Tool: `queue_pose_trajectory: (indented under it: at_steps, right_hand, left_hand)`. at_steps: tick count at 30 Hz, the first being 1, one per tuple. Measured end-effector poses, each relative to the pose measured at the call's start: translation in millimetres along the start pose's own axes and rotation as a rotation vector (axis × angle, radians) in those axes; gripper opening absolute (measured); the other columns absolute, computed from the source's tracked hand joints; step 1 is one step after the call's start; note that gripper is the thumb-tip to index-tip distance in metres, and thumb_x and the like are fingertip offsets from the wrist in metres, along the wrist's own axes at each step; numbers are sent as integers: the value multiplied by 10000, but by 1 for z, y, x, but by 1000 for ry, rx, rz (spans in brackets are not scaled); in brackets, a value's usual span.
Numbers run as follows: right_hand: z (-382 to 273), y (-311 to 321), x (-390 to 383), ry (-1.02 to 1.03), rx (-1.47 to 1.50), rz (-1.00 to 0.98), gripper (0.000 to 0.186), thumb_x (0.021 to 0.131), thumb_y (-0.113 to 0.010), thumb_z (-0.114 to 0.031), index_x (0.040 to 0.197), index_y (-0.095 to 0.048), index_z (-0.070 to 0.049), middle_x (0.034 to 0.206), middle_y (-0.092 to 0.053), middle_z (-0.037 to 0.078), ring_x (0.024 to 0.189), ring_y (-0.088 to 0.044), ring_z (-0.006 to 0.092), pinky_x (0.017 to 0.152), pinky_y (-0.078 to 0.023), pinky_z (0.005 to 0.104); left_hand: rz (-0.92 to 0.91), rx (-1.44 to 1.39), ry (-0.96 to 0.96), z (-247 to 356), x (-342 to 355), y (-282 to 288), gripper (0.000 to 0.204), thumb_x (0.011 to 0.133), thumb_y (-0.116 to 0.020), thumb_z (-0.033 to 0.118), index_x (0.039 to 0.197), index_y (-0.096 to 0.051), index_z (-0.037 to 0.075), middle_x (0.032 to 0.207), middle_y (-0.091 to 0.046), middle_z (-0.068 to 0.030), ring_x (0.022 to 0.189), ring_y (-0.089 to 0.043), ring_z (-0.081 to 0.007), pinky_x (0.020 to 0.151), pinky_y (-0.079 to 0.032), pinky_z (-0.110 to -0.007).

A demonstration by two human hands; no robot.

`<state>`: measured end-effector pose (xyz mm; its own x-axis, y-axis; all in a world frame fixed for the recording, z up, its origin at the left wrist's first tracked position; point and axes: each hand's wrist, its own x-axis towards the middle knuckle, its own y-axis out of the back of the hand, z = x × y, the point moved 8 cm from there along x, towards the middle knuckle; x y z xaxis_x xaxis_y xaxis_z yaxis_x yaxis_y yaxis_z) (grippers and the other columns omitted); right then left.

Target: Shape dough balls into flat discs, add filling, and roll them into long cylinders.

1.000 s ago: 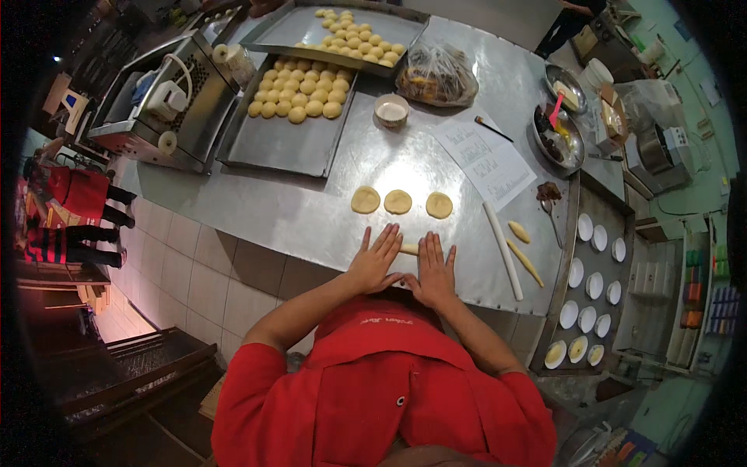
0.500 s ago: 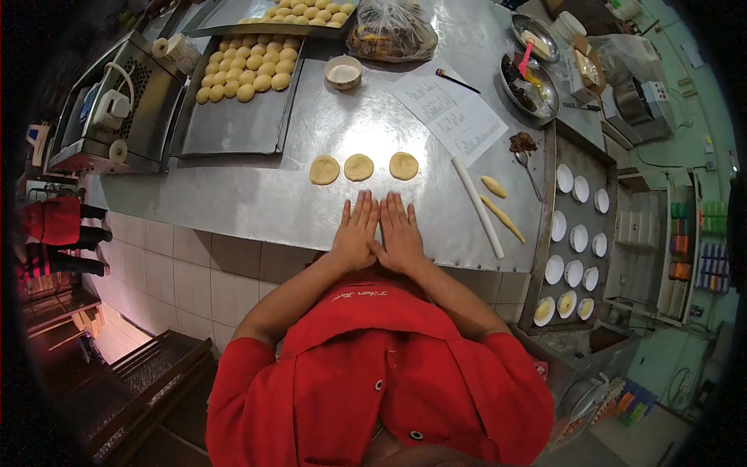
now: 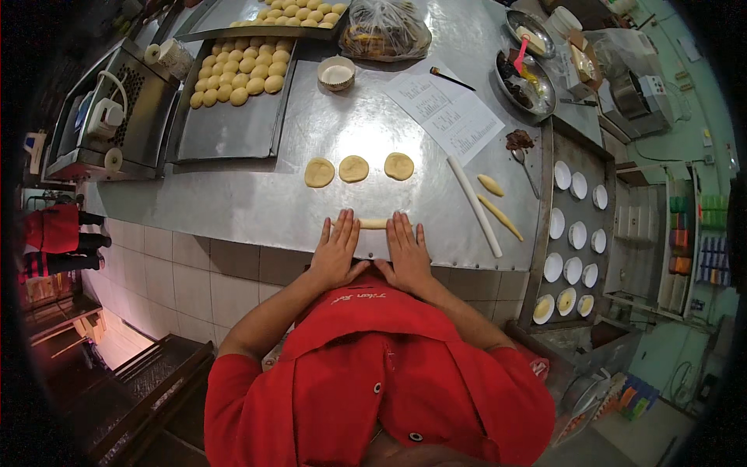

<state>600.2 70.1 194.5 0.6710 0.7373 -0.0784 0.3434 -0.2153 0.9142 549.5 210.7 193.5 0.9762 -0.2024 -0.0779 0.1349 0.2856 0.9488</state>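
My left hand [image 3: 336, 251] and my right hand [image 3: 406, 253] lie flat on a pale dough rope [image 3: 371, 223] at the steel table's near edge, fingers extended, ends of the rope under them. Three flattened dough rounds [image 3: 353, 169] sit beyond it. To the right are a white rod [image 3: 475, 206], a short tapered dough piece [image 3: 490, 185], a longer thin one [image 3: 501, 216], and a spoon [image 3: 526, 173] beside a brown lump [image 3: 519, 140].
Trays of dough balls [image 3: 191, 136] and a steel machine [image 3: 117, 132] stand back left. A bag [image 3: 385, 31], cup [image 3: 337, 72], paper sheets [image 3: 443, 117] and bowls [image 3: 525, 97] lie behind. A tray of white moulds [image 3: 573, 156] is right. People in red [image 3: 62, 233] stand far left.
My hands met half a second ago and have since spread apart and drawn slightly toward me. The dough rope between them shows longer than a second ago. The view has shifted too.
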Motion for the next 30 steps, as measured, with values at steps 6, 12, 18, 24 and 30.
queue_pose_trajectory:
  at_steps: [6, 12, 18, 24, 30]
  right_hand:
    - [35, 24, 83, -109, -150, 227, 921, 928, -540, -550, 1533, -266, 88, 1638, -184, 266, 1547, -118, 364, 1207, -74, 629]
    - [22, 22, 30, -33, -149, 1, 874, 945, -526, -528, 1529, -286, 76, 1642, -180, 255, 1549, -110, 359, 1204, -84, 634]
    - [13, 14, -35, -37, 92, -5, 826, 957, -519, -485, 1524, -295, 72, 1615, -239, 276, 1525, -192, 404, 1208, -95, 621]
    - [-32, 24, -3, 127, 551, 79, 847, 987, -453, -524, 1527, -261, 100, 1603, -238, 307, 1523, -178, 426, 1215, -93, 598]
    - [-2, 8, 85, 6, -41, 90, 928, 950, -461, -581, 1547, -226, 89, 1633, -176, 289, 1550, -103, 386, 1214, -69, 610]
  left_hand:
    - [223, 55, 150, -41, 65, 24, 1005, 907, -558, 590, 1524, -226, -129, 1625, -165, -313, 1541, -114, -413, 1209, -88, -622]
    - [152, 15, 112, -34, 22, 14, 977, 920, -549, 578, 1533, -227, -110, 1634, -166, -294, 1550, -86, -396, 1196, -72, -650]
    - [44, -92, 72, -11, -38, 8, 889, 911, -635, 425, 1546, -247, -61, 1630, -198, -278, 1532, -161, -420, 1194, -114, -656]
    - [70, -443, -112, 25, -4, -1, 918, 809, -655, 319, 1528, -261, -93, 1616, -206, -309, 1528, -163, -436, 1197, -120, -649]
    - [209, -16, 141, -18, 70, 14, 995, 736, -611, 372, 1517, -249, -127, 1617, -171, -333, 1539, -109, -438, 1204, -104, -629]
